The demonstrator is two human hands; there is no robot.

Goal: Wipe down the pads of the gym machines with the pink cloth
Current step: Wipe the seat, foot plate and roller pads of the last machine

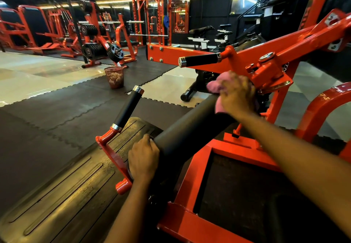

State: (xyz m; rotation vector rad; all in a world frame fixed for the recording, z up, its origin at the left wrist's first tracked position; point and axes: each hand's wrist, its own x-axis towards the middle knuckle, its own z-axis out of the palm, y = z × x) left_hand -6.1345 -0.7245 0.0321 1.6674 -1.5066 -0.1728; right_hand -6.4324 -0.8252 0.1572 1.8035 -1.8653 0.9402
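Mostly hidden: pink cloth [213,88], under right hand [237,95], on roller pad [190,126].

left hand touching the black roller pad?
Touching. Head view: left hand grips the near end of the roller pad, fingers curled over it, no gap.

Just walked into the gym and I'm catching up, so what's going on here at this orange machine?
A person is wiping down a machine. Their right hand holds the pink cloth bunched against the far end of the black roller pad, next to the orange frame. Their left hand grips the near end of the same pad, apparently to steady it. The cloth sits at the far end, and the rest of the pad is uncovered. A mesh wastebasket stands on the floor behind.
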